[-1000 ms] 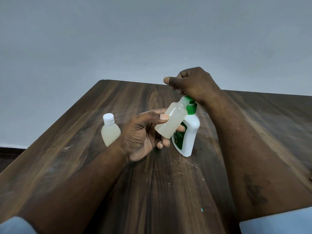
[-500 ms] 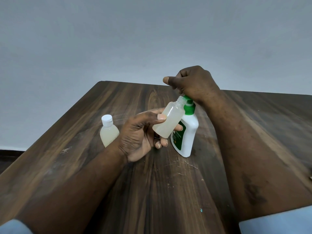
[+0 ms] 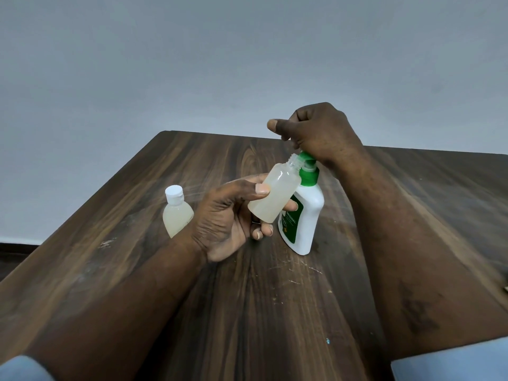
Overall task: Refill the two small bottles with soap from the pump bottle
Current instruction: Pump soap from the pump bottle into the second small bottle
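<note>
Left hand [image 3: 225, 224] grips the uncapped small bottle [image 3: 275, 196], pale soap inside, neck at the pump bottle [image 3: 308, 215] nozzle; right hand [image 3: 319, 130] curls over its pump head.

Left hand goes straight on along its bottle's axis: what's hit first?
The green pump head under the right hand. The mouth of the open small bottle, in the left hand, looks almost against it; depth unclear.

Soft, even, rather dim light. Faint shadow lies beneath the fingers [image 3: 263, 232] on the counter [image 3: 247, 312], with pale sheen left of them. Edges bend outward, and the sleeves near the lens blur.
</note>
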Available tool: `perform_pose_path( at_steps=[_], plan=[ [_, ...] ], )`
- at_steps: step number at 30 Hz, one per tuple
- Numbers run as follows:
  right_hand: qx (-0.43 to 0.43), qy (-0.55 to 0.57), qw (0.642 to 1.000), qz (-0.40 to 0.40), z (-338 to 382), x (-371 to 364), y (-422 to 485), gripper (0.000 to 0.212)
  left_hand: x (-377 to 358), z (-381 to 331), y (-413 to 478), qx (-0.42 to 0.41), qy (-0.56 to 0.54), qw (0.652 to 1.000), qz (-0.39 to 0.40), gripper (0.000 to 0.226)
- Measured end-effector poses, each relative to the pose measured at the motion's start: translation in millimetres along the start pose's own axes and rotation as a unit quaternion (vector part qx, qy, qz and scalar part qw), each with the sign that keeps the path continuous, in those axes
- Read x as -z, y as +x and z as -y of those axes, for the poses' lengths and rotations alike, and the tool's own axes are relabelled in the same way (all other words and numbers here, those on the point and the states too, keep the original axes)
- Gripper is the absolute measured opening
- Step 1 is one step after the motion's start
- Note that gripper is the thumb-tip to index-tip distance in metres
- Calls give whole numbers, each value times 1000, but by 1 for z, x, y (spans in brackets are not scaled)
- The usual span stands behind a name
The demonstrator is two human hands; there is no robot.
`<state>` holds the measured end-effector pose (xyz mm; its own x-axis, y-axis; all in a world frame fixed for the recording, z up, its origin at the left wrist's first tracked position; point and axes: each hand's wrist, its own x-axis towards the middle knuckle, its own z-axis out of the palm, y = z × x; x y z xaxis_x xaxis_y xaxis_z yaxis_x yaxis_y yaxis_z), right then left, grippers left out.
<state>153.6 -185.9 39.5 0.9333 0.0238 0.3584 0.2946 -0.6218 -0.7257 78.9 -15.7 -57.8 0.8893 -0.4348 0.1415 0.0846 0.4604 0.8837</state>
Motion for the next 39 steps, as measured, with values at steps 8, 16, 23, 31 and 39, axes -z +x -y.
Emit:
perform_pose_path(
  at_steps=[8,16,23,31,39],
  plan=[
    [-14,-2,1000,16,-3,-6,0,39,0,1,-1,2,15,1000,-4,39],
    [1,-4,1000,-5,-1,1,0,45,1,1,0,5,15,1000,-3,43],
    [0,-16,1000,10,1,-5,0,42,2,0,0,5,6,1000,1,42],
    [-10,-14,1000,13,-3,-4,-1,43,1,2,-1,5,11,1000,7,41],
    [1,-9,1000,4,2,0,0,44,1,0,0,3,8,1000,17,44]
  ],
)
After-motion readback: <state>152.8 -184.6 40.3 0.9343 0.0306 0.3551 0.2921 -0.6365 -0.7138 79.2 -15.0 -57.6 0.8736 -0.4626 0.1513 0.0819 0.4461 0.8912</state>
